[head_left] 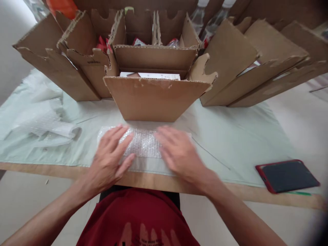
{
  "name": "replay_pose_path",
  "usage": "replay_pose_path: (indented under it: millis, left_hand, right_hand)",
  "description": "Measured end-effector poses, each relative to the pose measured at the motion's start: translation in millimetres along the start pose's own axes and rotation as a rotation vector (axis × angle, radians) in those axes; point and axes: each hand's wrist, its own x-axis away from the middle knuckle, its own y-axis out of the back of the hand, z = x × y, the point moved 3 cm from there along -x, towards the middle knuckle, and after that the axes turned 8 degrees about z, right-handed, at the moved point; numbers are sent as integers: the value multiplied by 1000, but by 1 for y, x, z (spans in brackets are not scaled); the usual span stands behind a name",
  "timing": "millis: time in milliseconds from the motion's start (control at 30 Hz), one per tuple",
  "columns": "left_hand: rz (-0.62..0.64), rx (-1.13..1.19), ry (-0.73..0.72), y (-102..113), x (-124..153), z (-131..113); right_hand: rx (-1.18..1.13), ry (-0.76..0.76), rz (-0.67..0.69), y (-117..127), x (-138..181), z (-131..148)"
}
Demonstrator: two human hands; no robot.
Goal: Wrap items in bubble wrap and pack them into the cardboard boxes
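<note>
A strip of clear bubble wrap (145, 143) lies flat on the pale green cloth near the table's front edge. Over its left end rests my left hand (110, 155), fingers spread and stretched out. My right hand (179, 153), a little blurred, lies on the right end with its fingers extended. Neither hand grips anything. Whether something is wrapped inside the bubble wrap, I cannot tell. Just behind it stands an open cardboard box (156, 97) with a white box (151, 75) inside.
More cardboard bins (87, 68) stand left, behind and right (246, 68). Crumpled bubble wrap (48, 119) lies at the left. A red-cased phone (287, 176) and a green pen (299, 193) lie at the front right. Clear bottles (198, 17) stand at the back.
</note>
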Motion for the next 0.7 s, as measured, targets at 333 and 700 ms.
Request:
replay_pose_path:
  millis: [333, 700]
  left_hand:
    - [291, -43, 113, -54, 8, 53]
    - [39, -179, 228, -16, 16, 58]
  right_hand:
    - [94, -86, 181, -48, 54, -41]
    - [92, -273, -23, -11, 47, -89]
